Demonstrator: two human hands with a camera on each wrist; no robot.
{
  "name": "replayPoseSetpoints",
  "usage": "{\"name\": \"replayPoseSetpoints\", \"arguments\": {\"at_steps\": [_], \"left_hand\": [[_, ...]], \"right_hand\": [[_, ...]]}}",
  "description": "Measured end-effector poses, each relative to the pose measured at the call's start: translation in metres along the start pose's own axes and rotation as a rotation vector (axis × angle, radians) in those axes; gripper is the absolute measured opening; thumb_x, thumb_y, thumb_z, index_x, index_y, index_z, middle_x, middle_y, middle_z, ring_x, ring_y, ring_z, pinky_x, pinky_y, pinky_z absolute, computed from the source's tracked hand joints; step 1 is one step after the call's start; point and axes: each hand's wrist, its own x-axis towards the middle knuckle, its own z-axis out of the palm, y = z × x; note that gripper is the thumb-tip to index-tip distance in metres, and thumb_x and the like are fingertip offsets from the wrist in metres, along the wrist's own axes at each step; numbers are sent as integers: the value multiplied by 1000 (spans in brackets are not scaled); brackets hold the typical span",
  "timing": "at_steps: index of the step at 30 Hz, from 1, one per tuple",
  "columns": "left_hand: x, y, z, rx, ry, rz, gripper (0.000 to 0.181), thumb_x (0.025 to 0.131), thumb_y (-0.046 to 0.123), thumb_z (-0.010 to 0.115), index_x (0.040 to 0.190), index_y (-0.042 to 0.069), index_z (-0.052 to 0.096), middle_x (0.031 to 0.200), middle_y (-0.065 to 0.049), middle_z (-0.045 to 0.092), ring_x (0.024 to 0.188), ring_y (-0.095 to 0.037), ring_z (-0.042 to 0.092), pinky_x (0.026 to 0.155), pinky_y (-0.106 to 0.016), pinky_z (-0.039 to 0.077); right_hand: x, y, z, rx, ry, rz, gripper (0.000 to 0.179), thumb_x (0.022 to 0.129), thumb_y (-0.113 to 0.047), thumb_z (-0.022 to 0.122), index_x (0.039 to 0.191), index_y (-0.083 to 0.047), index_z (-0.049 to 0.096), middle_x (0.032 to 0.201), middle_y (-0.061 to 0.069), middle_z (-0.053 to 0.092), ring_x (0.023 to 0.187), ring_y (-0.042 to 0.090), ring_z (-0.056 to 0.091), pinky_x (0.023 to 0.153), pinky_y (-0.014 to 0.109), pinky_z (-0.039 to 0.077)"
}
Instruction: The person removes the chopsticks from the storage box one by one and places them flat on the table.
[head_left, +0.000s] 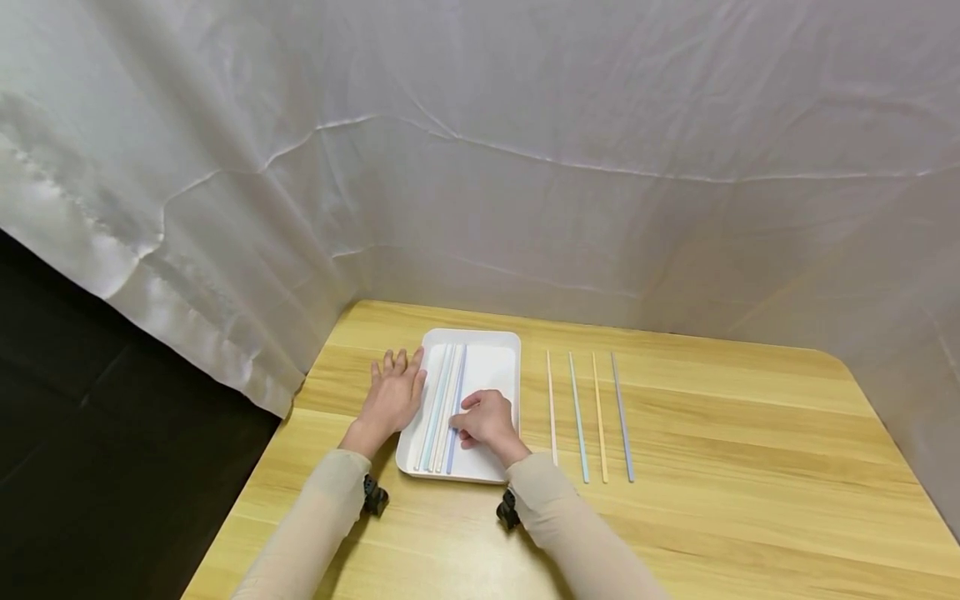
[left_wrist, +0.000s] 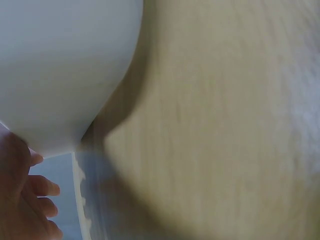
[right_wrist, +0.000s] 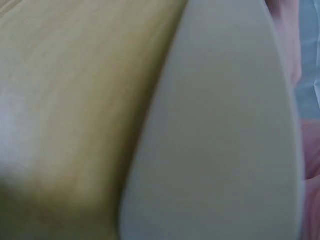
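A white tray (head_left: 495,367) lies on the wooden table, and several pale chopsticks (head_left: 437,417) lie side by side along its left half. At the right of that group is a lavender chopstick (head_left: 460,379). My right hand (head_left: 489,421) is over the tray and pinches this lavender chopstick near its middle, its fingertips partly hiding it. With fingers spread, my left hand (head_left: 393,400) rests at the tray's left rim. The left wrist view shows the tray's outer wall (left_wrist: 65,75) beside the left fingers (left_wrist: 42,185); the right wrist view is mostly tray wall (right_wrist: 215,125).
Right of the tray, a pink chopstick (head_left: 551,400), a light blue chopstick (head_left: 577,408), a yellow chopstick (head_left: 599,408) and a blue-violet chopstick (head_left: 622,408) lie apart on the table (head_left: 750,467). A pale curtain (head_left: 525,208) hangs behind the table.
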Motion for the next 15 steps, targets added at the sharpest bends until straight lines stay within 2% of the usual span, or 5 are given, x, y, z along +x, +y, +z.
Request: {"name": "replayPoseSetpoints", "arguments": {"at_steps": [8,15], "left_hand": [[1,1,0,-15,-6,-9,59,116,39,24,168,11,26,168,-32,29,158,-55,17,126,-74,10],[1,0,0,-17,-11,-3,60,116,40,22,169,12,25,168,-32,28,158,-55,17,126,-74,11]], "right_hand": [[1,1,1,-30,40,8,21,82,8,73,102,5,67,57,9,67,37,10,58,44,28,58],[-2,3,4,-97,74,-28,24,79,7,75,100,4,65,49,5,61,33,8,54,40,26,54]]}}
